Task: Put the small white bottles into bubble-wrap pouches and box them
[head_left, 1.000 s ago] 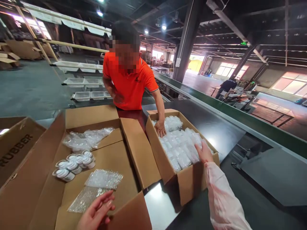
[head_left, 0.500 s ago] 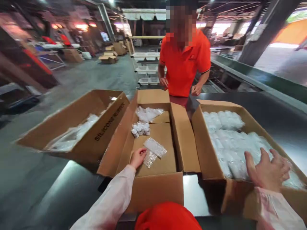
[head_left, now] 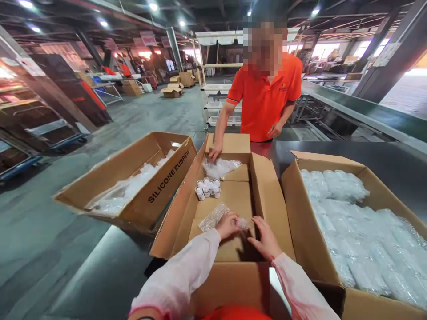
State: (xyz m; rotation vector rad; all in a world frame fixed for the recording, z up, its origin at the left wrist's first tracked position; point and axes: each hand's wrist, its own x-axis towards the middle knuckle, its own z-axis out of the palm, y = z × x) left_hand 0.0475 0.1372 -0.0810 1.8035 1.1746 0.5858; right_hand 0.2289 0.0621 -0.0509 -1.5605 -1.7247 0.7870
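Note:
My left hand (head_left: pixel 228 225) is inside the middle cardboard box (head_left: pixel 230 249), its fingers pinching a small clear bubble wrap piece (head_left: pixel 244 223). Just right of that piece is my right hand (head_left: pixel 267 240), with thumb and fingers apart and nothing seen in it. Another bubble wrap piece (head_left: pixel 213 217) lies on the box bottom, left of my left hand. Farther back, a cluster of small white bottles (head_left: pixel 208 188) stands by the left wall. A crumpled clear plastic bag (head_left: pixel 222 169) lies at the far end, where a co-worker's hand (head_left: pixel 215 152) reaches in.
To the right stands an open box (head_left: pixel 307 235) packed with bubble-wrapped bundles (head_left: pixel 363 231). A tilted box marked SILICONE RUBBER (head_left: pixel 170 178) holds clear plastic on the left. A co-worker in an orange shirt (head_left: pixel 263 102) faces me across the dark table (head_left: pixel 383 155).
My right hand has come left from above the right box into the middle box. My left hand has moved right with bubble wrap. The co-worker's arm now reaches to the plastic bag.

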